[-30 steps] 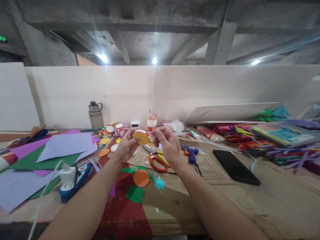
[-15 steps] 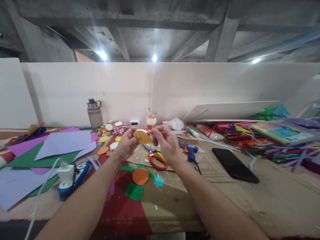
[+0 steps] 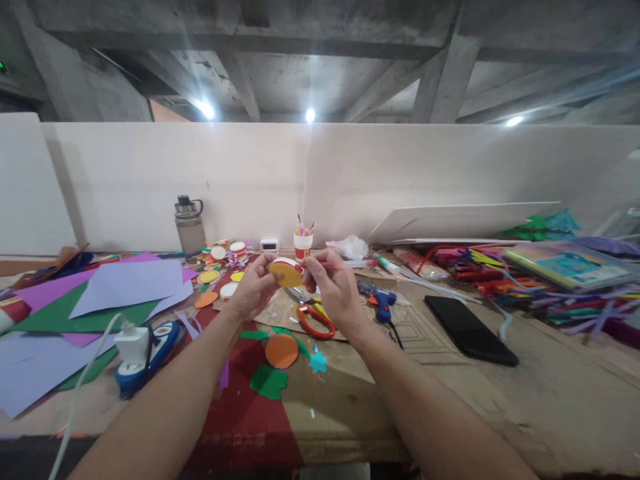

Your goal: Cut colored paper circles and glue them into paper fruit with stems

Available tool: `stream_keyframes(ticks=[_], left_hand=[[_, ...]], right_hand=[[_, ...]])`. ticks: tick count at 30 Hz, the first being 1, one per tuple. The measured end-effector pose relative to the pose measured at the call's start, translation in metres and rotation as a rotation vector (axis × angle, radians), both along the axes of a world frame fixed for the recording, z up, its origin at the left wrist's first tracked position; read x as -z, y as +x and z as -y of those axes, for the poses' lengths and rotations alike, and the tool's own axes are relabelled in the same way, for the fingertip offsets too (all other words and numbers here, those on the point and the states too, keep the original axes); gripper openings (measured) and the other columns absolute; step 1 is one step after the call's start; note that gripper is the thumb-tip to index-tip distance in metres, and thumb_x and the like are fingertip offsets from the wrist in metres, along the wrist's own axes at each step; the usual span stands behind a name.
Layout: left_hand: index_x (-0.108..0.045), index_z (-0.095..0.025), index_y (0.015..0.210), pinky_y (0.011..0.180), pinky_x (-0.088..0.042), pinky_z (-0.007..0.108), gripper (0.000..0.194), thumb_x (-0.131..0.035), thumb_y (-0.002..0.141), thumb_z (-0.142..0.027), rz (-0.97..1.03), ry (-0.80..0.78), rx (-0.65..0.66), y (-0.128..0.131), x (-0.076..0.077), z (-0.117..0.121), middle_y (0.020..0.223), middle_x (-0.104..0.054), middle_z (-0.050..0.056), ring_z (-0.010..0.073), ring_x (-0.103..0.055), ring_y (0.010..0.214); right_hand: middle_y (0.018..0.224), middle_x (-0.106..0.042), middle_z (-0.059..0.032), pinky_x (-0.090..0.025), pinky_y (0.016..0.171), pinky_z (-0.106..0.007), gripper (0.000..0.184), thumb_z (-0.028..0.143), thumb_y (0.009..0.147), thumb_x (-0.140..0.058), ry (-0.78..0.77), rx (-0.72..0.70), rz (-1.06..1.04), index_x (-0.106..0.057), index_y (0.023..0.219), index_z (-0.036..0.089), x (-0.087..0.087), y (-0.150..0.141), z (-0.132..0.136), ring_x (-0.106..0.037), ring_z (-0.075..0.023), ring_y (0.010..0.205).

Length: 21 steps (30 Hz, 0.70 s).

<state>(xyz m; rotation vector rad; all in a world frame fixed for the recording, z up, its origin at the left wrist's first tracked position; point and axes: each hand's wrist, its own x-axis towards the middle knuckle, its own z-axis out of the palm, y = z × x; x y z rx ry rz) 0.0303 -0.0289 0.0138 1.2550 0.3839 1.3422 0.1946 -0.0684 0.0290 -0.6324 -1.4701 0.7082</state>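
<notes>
Above the table, the left hand pinches the yellow disc by its left edge; the right hand, thumb and forefinger together at the disc's right edge, seems to pinch the slender red strip. Good work here calls for a steady disc, tilted rim and light fingertips.

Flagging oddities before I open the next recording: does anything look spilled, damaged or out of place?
Nothing looks spilled or damaged. The yellow disc in the left hand seems intact. Mildly odd: the phone lies among craft supplies, right of the glue gun, and a small white scrap lies loose near the front of the table.
</notes>
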Motion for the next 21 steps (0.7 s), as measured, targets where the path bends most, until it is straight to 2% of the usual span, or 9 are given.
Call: stream_keyframes(ticks=[21], left_hand=[[-0.056, -0.017, 0.091, 0.071, -0.047, 0.022, 0.033, -0.076, 0.065, -0.014, -0.001, -0.007, 0.014, 0.0004, -0.0003, 0.0008, 0.087, -0.065, 0.001, 0.012, -0.061, 0.078]], right_hand=[[0.059, -0.057, 0.0033, -0.04, 0.05, -0.023, 0.027, 0.046, 0.09, -0.052, -0.006, -0.006, 0.007, -0.053, 0.081, 0.02, -0.0006, 0.0006, 0.0016, -0.05, -0.0102, 0.05]])
